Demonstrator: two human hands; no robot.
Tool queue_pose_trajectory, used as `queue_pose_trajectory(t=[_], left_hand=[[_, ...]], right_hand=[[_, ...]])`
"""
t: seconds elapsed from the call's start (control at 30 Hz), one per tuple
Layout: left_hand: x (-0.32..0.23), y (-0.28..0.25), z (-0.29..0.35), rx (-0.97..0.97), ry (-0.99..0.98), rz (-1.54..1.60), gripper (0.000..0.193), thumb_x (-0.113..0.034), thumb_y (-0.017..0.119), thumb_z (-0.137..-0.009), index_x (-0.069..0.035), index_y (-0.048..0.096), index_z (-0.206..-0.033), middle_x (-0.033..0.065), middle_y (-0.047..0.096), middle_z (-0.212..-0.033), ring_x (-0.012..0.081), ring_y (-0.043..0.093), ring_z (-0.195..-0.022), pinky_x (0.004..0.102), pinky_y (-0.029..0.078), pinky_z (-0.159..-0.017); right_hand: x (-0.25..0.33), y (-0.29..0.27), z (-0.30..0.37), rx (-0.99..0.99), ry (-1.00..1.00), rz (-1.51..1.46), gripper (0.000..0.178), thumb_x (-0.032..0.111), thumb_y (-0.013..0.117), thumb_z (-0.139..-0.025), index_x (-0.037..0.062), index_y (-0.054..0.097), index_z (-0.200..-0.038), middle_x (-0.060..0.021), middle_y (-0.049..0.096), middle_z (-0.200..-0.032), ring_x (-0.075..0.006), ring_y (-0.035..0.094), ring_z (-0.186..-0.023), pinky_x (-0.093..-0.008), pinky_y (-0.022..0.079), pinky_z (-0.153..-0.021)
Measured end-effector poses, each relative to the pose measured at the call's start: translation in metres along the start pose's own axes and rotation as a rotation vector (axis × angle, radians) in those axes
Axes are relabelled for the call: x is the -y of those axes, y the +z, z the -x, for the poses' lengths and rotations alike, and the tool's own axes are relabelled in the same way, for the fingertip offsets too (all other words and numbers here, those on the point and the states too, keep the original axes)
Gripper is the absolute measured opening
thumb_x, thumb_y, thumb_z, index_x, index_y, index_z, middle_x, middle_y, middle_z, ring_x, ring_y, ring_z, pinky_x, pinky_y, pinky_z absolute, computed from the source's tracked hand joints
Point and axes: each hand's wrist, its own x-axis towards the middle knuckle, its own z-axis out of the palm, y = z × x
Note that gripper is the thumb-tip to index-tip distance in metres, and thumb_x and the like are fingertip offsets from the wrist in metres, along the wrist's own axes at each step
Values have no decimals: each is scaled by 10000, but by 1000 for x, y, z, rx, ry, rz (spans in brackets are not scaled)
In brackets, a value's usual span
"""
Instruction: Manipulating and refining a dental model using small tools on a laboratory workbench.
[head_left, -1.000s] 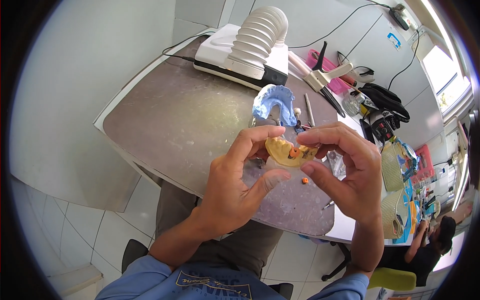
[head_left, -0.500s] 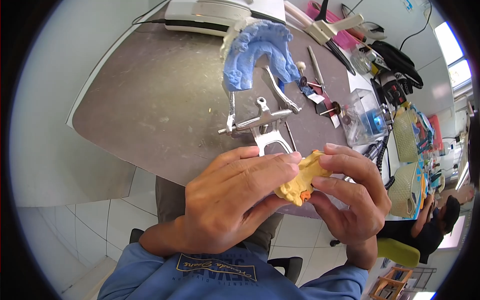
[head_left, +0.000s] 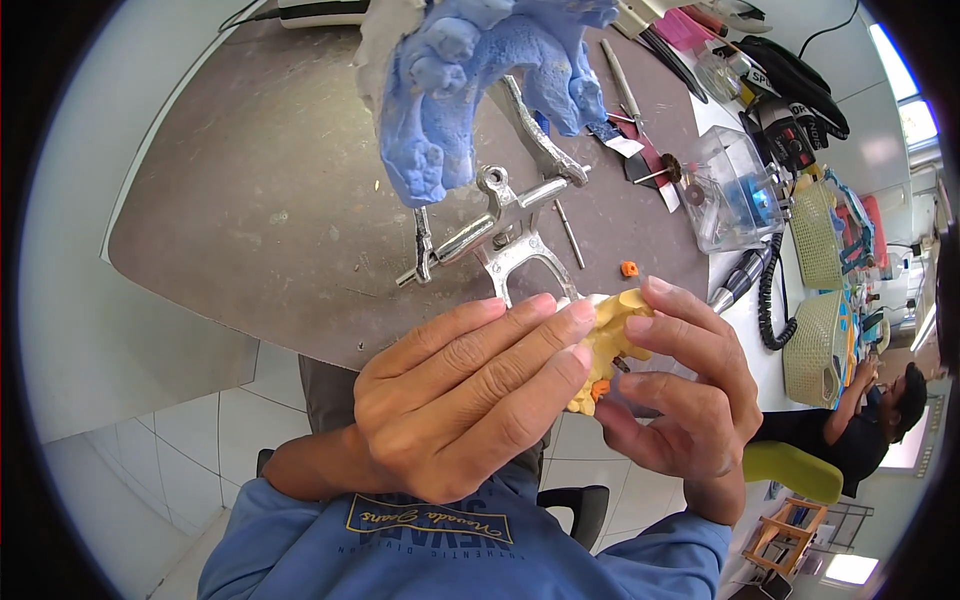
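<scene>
A yellow dental cast (head_left: pixel 606 345) is between my two hands, with an orange piece (head_left: pixel 600 389) seated on its near end. My left hand (head_left: pixel 470 385) covers the cast's left side, its fingers laid across it. From the right, my right hand (head_left: pixel 695 380) grips the cast with its fingertips; the thumb is close to the orange piece. A silver metal articulator (head_left: pixel 520 215) extends beyond my hands, its near end hidden under the cast. Its raised arm bears a blue dental cast (head_left: pixel 430 130) backed with white plaster.
A second small orange piece (head_left: pixel 628 269) lies on the grey-brown tabletop (head_left: pixel 250 200). Farther right are a disc bur (head_left: pixel 670 168), a clear box (head_left: pixel 735 190), a handpiece (head_left: pixel 740 280) with coiled cord, and wicker baskets (head_left: pixel 812 350). Another person (head_left: pixel 850 420) sits at the far right.
The blue cast and the articulator's raised arm have swung up and nearer to me. My left fingers have spread farther over the yellow cast. The loose orange piece now shows clearly on the table.
</scene>
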Motion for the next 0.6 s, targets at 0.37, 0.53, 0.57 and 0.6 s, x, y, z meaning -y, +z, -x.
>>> queue_pose_trajectory(t=[0.37, 0.53, 0.57, 0.6], left_hand=[[-3, 3, 1, -8, -12, -37, 369, -54, 774, -861, -54, 595, -1183, 170, 762, -1105, 275, 748, -1051, 359, 530, -970], [-2, 1, 1, -8, -18, -41, 363, -64, 777, -859, -57, 600, -1176, 171, 765, -1093, 274, 751, -1042, 354, 532, -963], [-2, 2, 1, -5, -13, -42, 362, -67, 779, -858, -57, 602, -1174, 172, 765, -1089, 274, 752, -1037, 353, 533, -960], [-2, 1, 1, -4, -14, -41, 362, -67, 779, -858, -57, 602, -1174, 172, 765, -1089, 274, 752, -1037, 353, 533, -960]], right_hand=[[12, 1, 5, -66, 99, -37, 337, 80, 899, -706, 83, 653, -936, -142, 698, -1147, -449, 650, -1176, -483, 596, -952], [20, 7, 14, -151, 6, 140, 318, 134, 904, -671, 120, 749, -949, -73, 688, -1043, -284, 663, -974, -358, 564, -748], [15, 13, 15, -222, -46, 116, 301, 156, 882, -678, 116, 774, -957, -53, 681, -982, -222, 636, -852, -318, 481, -645], [16, 15, 16, -221, -44, 116, 301, 156, 882, -678, 116, 774, -957, -53, 681, -982, -222, 636, -852, -318, 481, -645]])
